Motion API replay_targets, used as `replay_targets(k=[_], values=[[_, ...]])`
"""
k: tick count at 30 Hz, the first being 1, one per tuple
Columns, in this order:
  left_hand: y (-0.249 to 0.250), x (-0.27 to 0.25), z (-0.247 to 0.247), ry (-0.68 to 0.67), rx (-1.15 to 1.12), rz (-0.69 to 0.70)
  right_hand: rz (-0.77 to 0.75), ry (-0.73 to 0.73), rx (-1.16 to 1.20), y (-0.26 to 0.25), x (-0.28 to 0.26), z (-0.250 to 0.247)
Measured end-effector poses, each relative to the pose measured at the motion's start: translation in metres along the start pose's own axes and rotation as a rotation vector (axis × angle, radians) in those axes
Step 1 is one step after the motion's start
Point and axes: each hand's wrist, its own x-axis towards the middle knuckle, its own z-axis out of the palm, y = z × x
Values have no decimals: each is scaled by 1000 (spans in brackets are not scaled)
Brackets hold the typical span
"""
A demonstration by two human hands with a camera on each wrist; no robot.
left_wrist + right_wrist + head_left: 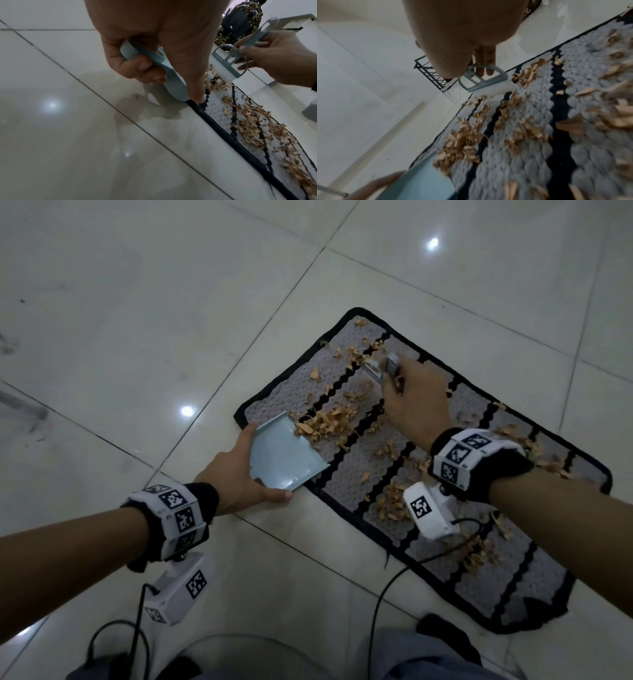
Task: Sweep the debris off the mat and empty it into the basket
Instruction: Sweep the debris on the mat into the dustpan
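A grey mat (352, 470) with black stripes lies on the tiled floor, strewn with brown paper shavings (325, 422). My left hand (233, 474) grips a light-blue dustpan (281, 453) by its handle (169, 75) and holds its lip on the mat's near-left corner, against a pile of shavings. My right hand (411, 398) grips a small blue-grey brush (376, 368) with its white bristles (494, 88) down on the mat's far end, among the shavings (462, 142). A black wire basket (428, 73) stands on the floor beyond the mat, partly hidden by my right hand (458, 33).
Glossy white floor tiles (137, 337) surround the mat. Black cables (387, 587) trail from the wrist cameras near my knees (239, 659). A dark patterned bag (240, 21) and a white cabinet (298, 21) stand beyond the mat's far end.
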Motion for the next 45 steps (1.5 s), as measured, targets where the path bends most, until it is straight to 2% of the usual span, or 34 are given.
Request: replay_targets(k=[2,7,13,16,20,25,29,33,35,38,41,45], values=[[2,1,0,2,3,7,-4,-2,-32,0,-8,10],[9,6,-3,-10,40,-1,-91,-149,-103,-16,-19,33],[12,8,-2,-3,-10,27,-302,-253,-66,-49,-38,49],[11,10,1,-8,-40,59,-354,-271,-43,-56,-51,51],[7,12,2,-24,-32,64,-306,-206,35,-51,-55,43],[6,12,0,-38,4,65,-292,-239,137,-51,-50,36],[6,10,0,-17,4,90,-251,-78,181,-54,-25,27],[5,5,1,15,-29,85,-200,-33,206,-34,12,25],[4,3,-1,20,-36,103,-155,-54,233,-23,28,29],[4,2,-4,45,-35,111,-129,-178,155,-10,43,39],[3,5,-6,55,-51,107,-263,-292,68,-8,35,45],[2,7,-4,49,-45,100,-349,-301,126,-16,-2,37]])
